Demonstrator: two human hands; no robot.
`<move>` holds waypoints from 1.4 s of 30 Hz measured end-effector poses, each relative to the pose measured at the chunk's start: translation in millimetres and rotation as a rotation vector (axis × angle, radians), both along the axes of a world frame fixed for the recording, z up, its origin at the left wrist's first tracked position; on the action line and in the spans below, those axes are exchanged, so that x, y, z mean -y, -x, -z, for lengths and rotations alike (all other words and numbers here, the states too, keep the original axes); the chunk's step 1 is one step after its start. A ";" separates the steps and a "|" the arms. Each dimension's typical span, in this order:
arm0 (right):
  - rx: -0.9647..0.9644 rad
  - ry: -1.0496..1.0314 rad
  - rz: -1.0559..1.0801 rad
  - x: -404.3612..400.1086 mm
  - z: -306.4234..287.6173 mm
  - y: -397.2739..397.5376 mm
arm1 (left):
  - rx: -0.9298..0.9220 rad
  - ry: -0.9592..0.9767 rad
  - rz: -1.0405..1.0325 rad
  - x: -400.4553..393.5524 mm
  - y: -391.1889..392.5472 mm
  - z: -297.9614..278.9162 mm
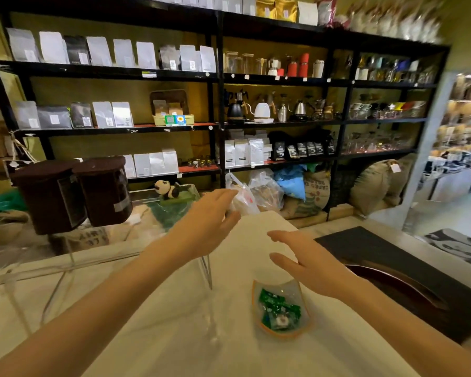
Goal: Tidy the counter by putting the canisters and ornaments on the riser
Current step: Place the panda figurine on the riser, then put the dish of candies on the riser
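Behind the counter, black metal shelving [218, 77] crowded with pouches and kettles. Pale cream counter top [174, 322] bare between the forearms. Left hand [204, 224] spread wide, empty, raised at the right end of the clear acrylic riser [74, 257]. Right hand [307, 265] loosely splayed, empty, just above the small glass dish of green-wrapped sweets [279, 308]. Two dark brown lidded canisters [74, 194] already up on the riser, touching; small panda ornament [167, 189] just right of them. Dark wooden tray [392, 281] near the right edge.

Both bare arms are reaching forward over the worktop, left hand [204, 227] and right hand [307, 265] spread, fingers apart, holding nothing
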State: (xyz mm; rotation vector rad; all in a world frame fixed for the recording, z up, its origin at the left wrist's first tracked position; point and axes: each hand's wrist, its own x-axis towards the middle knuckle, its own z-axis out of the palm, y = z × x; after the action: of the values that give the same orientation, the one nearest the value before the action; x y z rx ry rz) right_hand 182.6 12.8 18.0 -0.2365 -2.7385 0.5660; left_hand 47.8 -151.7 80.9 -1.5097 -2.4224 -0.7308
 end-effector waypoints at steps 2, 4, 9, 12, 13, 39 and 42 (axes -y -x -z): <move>0.020 0.030 0.038 -1.1 14.3 -17.3 | -0.009 0.058 0.066 -8.7 -10.4 18.9; 0.034 0.081 0.065 -0.4 26.8 -30.9 | 0.058 0.129 0.115 -14.4 -17.8 38.1; 0.107 0.247 0.093 -0.4 50.0 -51.4 | 0.318 0.324 0.192 -15.4 -30.6 80.9; 0.134 0.339 0.105 -1.3 59.5 -56.9 | 0.371 0.396 0.179 -13.2 -31.7 101.1; 0.141 0.357 0.094 -1.1 61.8 -57.8 | 0.384 0.394 0.175 -12.4 -32.3 106.8; -0.003 0.448 -0.028 -3.0 -20.8 -40.7 | 0.759 -0.049 0.104 3.7 -31.7 41.7; -0.067 0.427 -0.073 0.8 -44.1 -24.5 | 0.772 -0.120 0.080 11.3 -22.8 15.9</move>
State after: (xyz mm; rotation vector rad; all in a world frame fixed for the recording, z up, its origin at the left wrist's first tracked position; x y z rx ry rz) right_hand 207.1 12.0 62.2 -0.2127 -2.5412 1.1549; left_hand 70.6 -163.0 64.9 -1.4604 -2.7374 -1.7031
